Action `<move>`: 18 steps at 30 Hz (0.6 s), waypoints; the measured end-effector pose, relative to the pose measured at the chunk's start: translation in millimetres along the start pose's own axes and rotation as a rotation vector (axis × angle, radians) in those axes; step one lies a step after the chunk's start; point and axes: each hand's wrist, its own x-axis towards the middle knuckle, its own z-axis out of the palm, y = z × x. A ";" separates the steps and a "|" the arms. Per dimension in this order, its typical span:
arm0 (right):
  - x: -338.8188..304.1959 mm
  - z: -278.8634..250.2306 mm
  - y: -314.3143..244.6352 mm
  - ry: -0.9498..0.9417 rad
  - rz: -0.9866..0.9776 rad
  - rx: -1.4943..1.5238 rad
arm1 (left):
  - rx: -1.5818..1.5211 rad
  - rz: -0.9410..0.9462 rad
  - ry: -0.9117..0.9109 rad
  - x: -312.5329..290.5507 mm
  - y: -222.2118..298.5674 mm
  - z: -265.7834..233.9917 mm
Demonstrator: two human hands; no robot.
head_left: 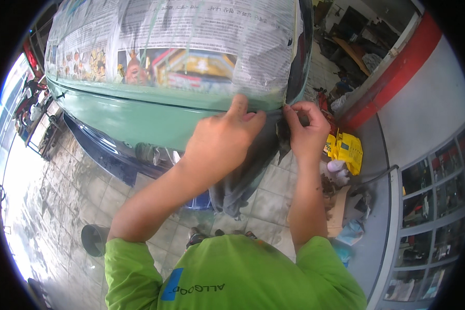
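Observation:
A pale green car panel crosses the upper middle, with newspaper under clear film covering the glass above it. My left hand lies against the panel's upper edge, its index finger stretched out onto the film's lower border. My right hand pinches thumb and forefinger together at the lower right corner of the covering; what is between the fingertips is too small to make out. A dark, crumpled strip hangs just below that pinch. Beneath my left hand, dark grey cloth drapes down past the car's corner.
A dark blue bumper juts out below the panel. On the tiled floor stands a grey bucket at left. Yellow bags and cardboard lie to the right, by a red and white pillar and a glazed partition.

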 end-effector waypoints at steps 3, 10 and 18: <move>2.5 -8.4 -0.3 -0.113 -0.151 -0.063 | -0.008 -0.028 -0.006 1.1 1.5 0.2; 9.5 -21.3 0.1 -0.257 -0.419 -0.194 | -0.044 -0.021 -0.012 1.8 -1.0 2.3; 30.1 -30.6 -17.4 -0.381 -0.640 -0.484 | -0.058 -0.040 -0.061 -0.3 1.3 1.2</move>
